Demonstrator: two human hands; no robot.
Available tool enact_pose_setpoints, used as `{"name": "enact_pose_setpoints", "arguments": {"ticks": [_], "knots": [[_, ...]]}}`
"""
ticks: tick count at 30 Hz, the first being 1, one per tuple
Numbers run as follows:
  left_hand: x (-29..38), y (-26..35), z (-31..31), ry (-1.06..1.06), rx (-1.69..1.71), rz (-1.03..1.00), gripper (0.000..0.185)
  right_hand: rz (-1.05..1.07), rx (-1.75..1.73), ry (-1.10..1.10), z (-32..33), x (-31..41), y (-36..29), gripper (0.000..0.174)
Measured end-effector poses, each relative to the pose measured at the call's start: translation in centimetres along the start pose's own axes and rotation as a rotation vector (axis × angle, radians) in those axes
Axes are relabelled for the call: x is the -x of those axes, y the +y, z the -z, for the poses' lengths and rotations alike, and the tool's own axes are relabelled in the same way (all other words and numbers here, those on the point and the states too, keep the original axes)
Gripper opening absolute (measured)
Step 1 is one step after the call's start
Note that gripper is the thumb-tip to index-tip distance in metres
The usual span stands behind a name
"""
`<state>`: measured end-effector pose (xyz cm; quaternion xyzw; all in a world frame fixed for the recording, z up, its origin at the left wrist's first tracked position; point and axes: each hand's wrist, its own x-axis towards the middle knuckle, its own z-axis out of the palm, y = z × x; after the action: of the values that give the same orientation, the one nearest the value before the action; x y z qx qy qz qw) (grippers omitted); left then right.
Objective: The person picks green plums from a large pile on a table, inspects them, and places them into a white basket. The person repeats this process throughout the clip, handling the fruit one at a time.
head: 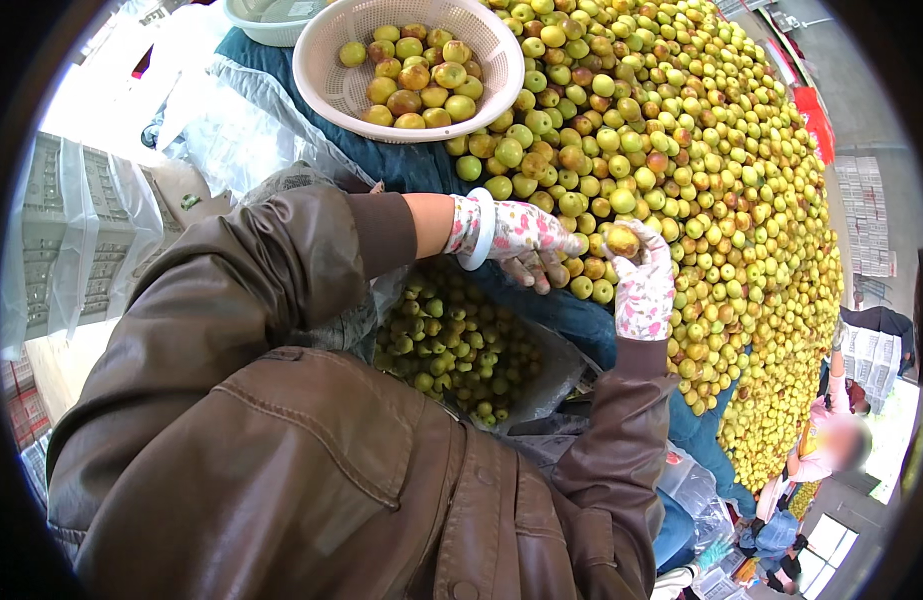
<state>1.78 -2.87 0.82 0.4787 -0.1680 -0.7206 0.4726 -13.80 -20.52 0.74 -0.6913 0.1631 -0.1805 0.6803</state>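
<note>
My left hand (pixel 523 238), in a floral-print glove with a pale bangle at the wrist, reaches over the near edge of a large pile of yellow-green jujubes (pixel 701 187). Its fingers are apart and hold nothing that I can see; the palm side is hidden. Between the thumb and fingers of my right hand (pixel 641 281), gloved in the same print, is a yellow jujube with brown patches (pixel 622 241). Below my hands, close to my body, more jujubes (pixel 461 341) lie in a container lined with clear plastic (pixel 555 367).
A pale perforated plastic basket (pixel 315 82) of jujubes stands beyond my left hand, with a second basket (pixel 270 34) behind it. Blue cloth (pixel 581 319) edges the pile. Grey crates (pixel 71 232) are stacked at left. Another person (pixel 825 442) is across the pile at right.
</note>
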Motion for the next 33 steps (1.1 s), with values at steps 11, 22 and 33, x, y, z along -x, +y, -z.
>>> {"name": "enact_pose_setpoints", "arguments": {"ticks": [11,22,33], "knots": [[0.5,-0.7,0.0,-0.02,-0.562,0.088,0.023,-0.006,0.401,-0.009,-1.4,-0.4,0.7,0.032],[-5.1,-6.3,4.4,-0.242,0.201,0.355,0.02,0.364,1.286,-0.214,-11.7,-6.5,1.9,0.042],[-1.4,-3.3,1.9,-0.088,-0.616,0.159,0.013,-0.191,0.34,0.096,-0.9,0.7,1.1,0.031]]}}
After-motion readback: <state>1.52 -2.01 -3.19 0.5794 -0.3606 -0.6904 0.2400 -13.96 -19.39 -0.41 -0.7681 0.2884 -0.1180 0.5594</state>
